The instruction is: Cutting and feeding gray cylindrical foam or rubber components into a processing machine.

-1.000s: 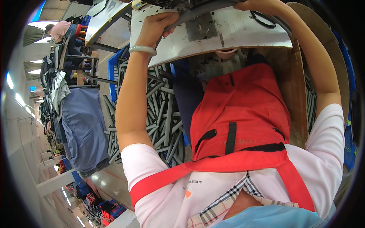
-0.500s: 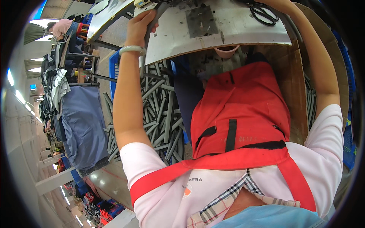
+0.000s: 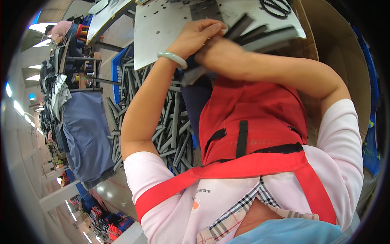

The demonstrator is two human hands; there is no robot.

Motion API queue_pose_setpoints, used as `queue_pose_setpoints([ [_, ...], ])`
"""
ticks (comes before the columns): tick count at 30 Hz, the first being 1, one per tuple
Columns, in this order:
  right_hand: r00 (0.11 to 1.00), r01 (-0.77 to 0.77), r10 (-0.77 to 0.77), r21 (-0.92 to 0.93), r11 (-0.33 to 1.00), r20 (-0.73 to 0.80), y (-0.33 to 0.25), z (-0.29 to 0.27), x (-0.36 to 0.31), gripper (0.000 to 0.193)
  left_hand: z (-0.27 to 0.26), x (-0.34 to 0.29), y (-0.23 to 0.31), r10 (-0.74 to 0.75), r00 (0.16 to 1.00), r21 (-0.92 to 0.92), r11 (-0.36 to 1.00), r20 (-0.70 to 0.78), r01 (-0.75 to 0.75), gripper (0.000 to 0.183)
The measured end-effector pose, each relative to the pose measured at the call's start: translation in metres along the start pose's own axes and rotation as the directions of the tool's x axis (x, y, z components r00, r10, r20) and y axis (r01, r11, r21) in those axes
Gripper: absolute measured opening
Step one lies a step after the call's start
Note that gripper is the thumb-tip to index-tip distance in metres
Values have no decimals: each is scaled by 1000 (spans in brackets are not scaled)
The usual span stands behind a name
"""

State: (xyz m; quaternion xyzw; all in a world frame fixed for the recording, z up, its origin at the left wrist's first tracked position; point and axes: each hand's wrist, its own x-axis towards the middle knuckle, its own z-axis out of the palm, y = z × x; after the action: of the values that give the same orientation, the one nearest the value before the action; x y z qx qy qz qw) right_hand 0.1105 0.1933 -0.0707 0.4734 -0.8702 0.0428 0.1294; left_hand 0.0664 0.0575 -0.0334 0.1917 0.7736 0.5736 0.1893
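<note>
A bundle of dark grey, channel-like strips [image 3: 270, 37] is gripped in my right hand [image 3: 221, 56], which is slightly smeared by motion. Its long ends fan out to the right over the table edge, and short ends show below my wrists. My left hand [image 3: 198, 36], a pale bangle on its wrist, touches the right one from above. The left fingers and thumb are pressed together; what is between them is hidden. Both hands are over the near edge of a white worktable [image 3: 160, 28], my forearms crossing close together.
Black-handled scissors [image 3: 277, 8] lie at the table's far right, near a dark plate [image 3: 204, 10]. Many similar strips [image 3: 175, 120] are heaped below left, beside a blue crate [image 3: 117, 71]. A cardboard box [image 3: 339, 46] stands at right. Far left, a person [image 3: 61, 32] bends at another table.
Both hands have come from the table's two sides to its near edge and met. The bundle of strips is now in my right hand. The view has shifted slightly.
</note>
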Motion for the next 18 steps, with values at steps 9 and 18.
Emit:
queue_pose_setpoints([
  [9, 844, -534, 455, 368, 761, 285, 120, -103, -72, 69, -41, -69, -4, -243, 962, 7, 969, -124, 245, 34],
  [18, 798, -598, 549, 448, 665, 249, 147, -115, -47, 72, -65, -21, 15, -12, 944, 219, 972, -330, 89, 29],
])
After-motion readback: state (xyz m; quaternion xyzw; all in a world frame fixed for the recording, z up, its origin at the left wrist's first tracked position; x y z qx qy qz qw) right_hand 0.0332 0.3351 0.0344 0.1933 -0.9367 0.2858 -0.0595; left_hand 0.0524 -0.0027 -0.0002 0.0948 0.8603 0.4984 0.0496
